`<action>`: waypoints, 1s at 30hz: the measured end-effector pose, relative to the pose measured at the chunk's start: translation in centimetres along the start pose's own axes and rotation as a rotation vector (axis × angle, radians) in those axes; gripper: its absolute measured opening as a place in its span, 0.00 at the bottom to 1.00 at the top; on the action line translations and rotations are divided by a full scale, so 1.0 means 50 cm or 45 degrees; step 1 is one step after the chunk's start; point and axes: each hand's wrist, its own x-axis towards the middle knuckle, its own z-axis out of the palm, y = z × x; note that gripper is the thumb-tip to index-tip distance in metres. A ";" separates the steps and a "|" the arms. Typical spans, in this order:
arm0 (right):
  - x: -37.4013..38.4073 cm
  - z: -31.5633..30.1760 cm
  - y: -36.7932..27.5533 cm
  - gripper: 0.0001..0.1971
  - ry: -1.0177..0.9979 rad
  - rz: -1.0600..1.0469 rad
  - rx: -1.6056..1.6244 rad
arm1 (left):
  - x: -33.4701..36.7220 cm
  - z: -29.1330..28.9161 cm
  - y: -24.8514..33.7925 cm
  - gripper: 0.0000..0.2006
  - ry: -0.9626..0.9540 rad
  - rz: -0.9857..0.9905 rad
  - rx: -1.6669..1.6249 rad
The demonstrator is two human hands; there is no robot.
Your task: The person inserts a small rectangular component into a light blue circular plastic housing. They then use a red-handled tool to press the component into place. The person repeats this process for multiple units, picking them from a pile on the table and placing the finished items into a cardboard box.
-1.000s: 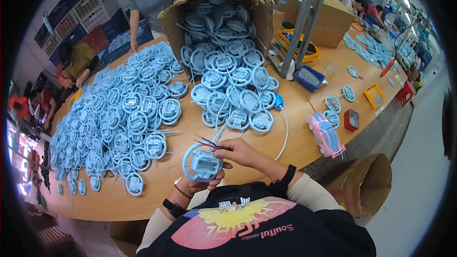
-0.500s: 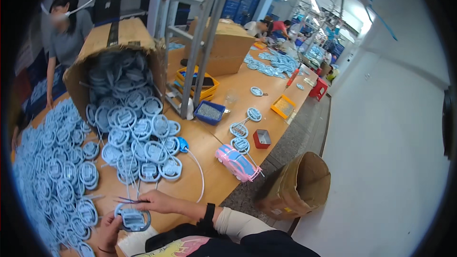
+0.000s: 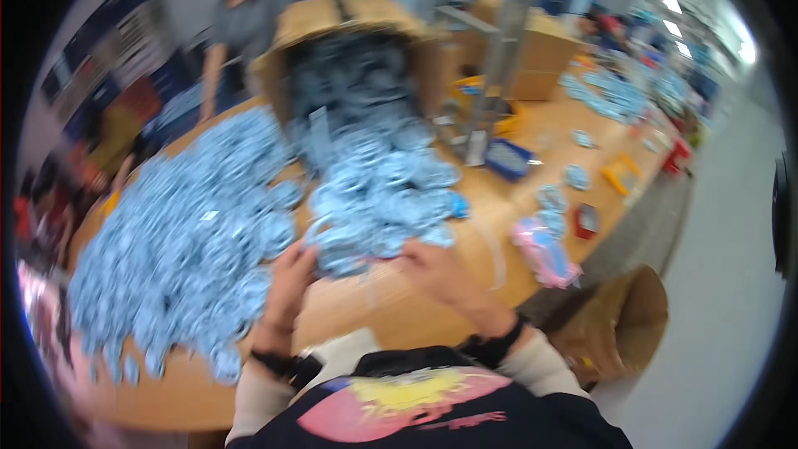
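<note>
Motion blurs the picture. My left hand [image 3: 291,276] is closed on the edge of a light-blue ring-shaped plastic part [image 3: 339,264] at the near side of a heap. My right hand [image 3: 431,268] is closed at the heap's front right. A thin, reddish-dark streak runs from its fingers toward the left, too smeared to name. The heap of similar light-blue parts [image 3: 374,175] spills from a tipped cardboard box [image 3: 349,21]. Left of it spreads a larger pile of such parts [image 3: 191,233].
On the wooden table [image 3: 166,403] stand a blue tray [image 3: 509,158], a red box [image 3: 587,220], a yellow tray [image 3: 620,175] and a pink toy car [image 3: 544,254]. A metal frame [image 3: 497,58] rises behind. An open carton [image 3: 619,324] is on the floor at right. A person [image 3: 241,25] stands across the table.
The view has swung left, so the table appears further right. Both hands have moved forward to the heap's front edge and further apart; the part in my left hand went with them.
</note>
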 end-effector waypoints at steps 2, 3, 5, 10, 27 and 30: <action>-0.010 -0.033 -0.043 0.09 0.099 -0.101 0.003 | -0.014 0.011 0.015 0.11 -0.036 0.001 -0.013; -0.008 -0.037 -0.053 0.09 0.057 -0.110 0.001 | -0.021 0.023 0.017 0.12 -0.089 0.006 -0.085; -0.004 -0.037 -0.064 0.09 -0.004 -0.112 -0.017 | -0.035 0.010 0.022 0.12 -0.050 -0.011 -0.106; 0.006 -0.029 -0.047 0.08 -0.066 -0.216 0.054 | -0.037 0.037 0.018 0.13 -0.041 0.003 -0.110; -0.012 0.039 0.019 0.09 -0.241 -0.187 0.375 | -0.050 -0.004 -0.070 0.21 -0.276 -0.200 -0.499; -0.015 0.060 0.028 0.09 -0.264 -0.221 0.291 | -0.054 -0.024 -0.101 0.22 -0.255 -0.248 -0.578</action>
